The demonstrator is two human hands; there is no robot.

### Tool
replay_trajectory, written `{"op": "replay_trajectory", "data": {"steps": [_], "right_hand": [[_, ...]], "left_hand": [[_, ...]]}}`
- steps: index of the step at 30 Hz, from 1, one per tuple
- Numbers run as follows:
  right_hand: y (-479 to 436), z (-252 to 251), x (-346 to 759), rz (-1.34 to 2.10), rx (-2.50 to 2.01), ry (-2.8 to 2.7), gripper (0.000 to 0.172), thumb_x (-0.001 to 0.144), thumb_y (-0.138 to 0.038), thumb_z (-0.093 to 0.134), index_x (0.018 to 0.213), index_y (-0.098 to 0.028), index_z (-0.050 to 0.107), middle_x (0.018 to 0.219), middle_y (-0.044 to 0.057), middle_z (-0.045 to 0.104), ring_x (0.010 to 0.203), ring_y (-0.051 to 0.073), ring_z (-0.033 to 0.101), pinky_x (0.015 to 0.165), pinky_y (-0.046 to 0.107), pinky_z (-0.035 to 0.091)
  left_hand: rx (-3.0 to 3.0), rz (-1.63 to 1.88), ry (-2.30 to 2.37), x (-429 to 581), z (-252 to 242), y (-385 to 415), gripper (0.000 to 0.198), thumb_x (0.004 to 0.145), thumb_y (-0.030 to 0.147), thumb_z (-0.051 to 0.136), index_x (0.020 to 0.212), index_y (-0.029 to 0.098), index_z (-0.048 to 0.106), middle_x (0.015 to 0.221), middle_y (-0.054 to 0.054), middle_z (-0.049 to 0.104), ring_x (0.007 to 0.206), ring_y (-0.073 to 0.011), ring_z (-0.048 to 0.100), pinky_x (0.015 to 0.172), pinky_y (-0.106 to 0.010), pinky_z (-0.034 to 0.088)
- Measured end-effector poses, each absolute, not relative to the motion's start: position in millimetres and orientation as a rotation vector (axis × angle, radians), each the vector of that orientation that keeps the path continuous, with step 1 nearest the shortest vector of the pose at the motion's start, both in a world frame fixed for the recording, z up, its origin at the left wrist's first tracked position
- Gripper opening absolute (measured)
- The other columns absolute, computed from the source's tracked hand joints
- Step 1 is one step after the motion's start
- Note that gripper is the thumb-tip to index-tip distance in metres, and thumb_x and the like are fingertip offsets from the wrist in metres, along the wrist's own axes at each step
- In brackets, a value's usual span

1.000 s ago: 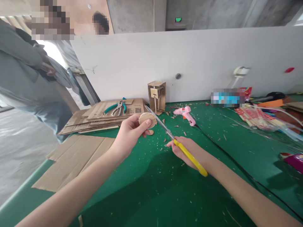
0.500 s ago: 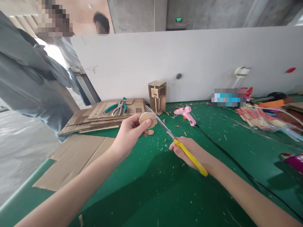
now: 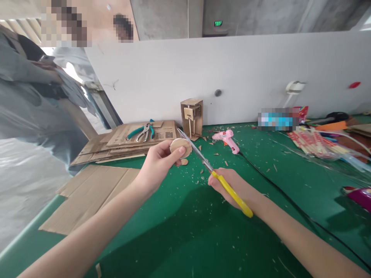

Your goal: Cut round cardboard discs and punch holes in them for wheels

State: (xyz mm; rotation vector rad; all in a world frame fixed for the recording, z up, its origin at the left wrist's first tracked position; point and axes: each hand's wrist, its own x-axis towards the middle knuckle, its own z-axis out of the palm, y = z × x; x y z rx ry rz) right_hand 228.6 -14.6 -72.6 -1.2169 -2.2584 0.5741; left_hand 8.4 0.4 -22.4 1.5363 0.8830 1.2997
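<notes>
Between thumb and fingers, my left hand point(image 3: 160, 160) pinches a round cardboard disc point(image 3: 180, 146). My right hand point(image 3: 227, 183) grips yellow-handled scissors point(image 3: 228, 189), their metal blades slanting up and left along the disc's right edge. The fingers inside the handle are partly hidden. Just below the disc, a small cardboard piece point(image 3: 184, 162) lies on the table. Behind the blades stands an upright open cardboard box point(image 3: 199, 123) with sticks and a small cardboard block inside.
On the green table point(image 3: 185, 239) lie a pink glue gun point(image 3: 227, 139) with a black cord, scattered scraps, and stacked cardboard point(image 3: 121, 137) under teal-handled pliers point(image 3: 142, 131). A flat cardboard sheet point(image 3: 89, 197) is at left. Packaged sticks point(image 3: 315, 144) lie right. People stand left.
The disc and scissors stay in nearly the same position against each other. The view shifts very slightly, and a person at the left has moved a little.
</notes>
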Motion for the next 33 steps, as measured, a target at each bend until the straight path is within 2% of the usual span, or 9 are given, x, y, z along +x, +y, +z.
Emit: {"op": "replay_trajectory", "data": {"steps": [8, 12, 18, 28, 33], "right_hand": [[-9, -76, 231, 0.420, -1.320, -2.261, 0.053, 0.089, -0.060, 0.034, 0.054, -0.020, 0.036, 0.054, -0.001, 0.040, 0.051, 0.012, 0.039, 0.050, 0.027, 0.029], [-8, -74, 233, 0.429, -1.303, -2.268, 0.056, 0.090, -0.060, 0.030, 0.054, -0.019, 0.044, 0.054, 0.000, 0.043, 0.050, 0.013, 0.041, 0.050, 0.027, 0.030], [-12, -68, 239, 0.648, -1.208, -2.294, 0.057, 0.092, -0.062, 0.026, 0.073, -0.018, 0.056, 0.062, 0.001, 0.050, 0.051, 0.013, 0.045, 0.050, 0.028, 0.035], [-14, -68, 238, 0.600, -1.157, -2.373, 0.050, 0.091, -0.061, 0.031, 0.083, -0.019, 0.057, 0.065, 0.003, 0.050, 0.059, 0.017, 0.049, 0.057, 0.031, 0.040], [-14, -66, 238, 0.606, -1.128, -2.387, 0.049, 0.090, -0.061, 0.033, 0.080, -0.019, 0.056, 0.064, 0.003, 0.050, 0.060, 0.017, 0.049, 0.056, 0.031, 0.039]], "left_hand": [[1.603, 1.256, 0.930, 3, -24, 4, 0.017, 0.082, 0.034, 0.064, 0.086, 0.018, 0.066, 0.072, 0.000, 0.053, 0.062, -0.0092, 0.044, 0.057, -0.023, 0.037], [1.603, 1.236, 0.942, 2, -24, 5, 0.018, 0.082, 0.035, 0.065, 0.088, 0.018, 0.067, 0.075, -0.001, 0.055, 0.062, -0.0093, 0.043, 0.057, -0.023, 0.038], [1.514, 1.255, 0.959, 0, -22, 5, 0.016, 0.081, 0.034, 0.064, 0.086, 0.018, 0.066, 0.076, -0.001, 0.056, 0.062, -0.0096, 0.046, 0.057, -0.024, 0.040], [1.573, 1.272, 0.923, 6, -19, 1, 0.013, 0.082, 0.030, 0.062, 0.077, 0.017, 0.064, 0.071, 0.001, 0.051, 0.062, -0.0098, 0.045, 0.058, -0.023, 0.043], [1.537, 1.297, 1.001, 6, -21, 0, 0.017, 0.082, 0.035, 0.063, 0.081, 0.018, 0.065, 0.071, 0.001, 0.053, 0.063, -0.0103, 0.049, 0.059, -0.024, 0.045]]}}
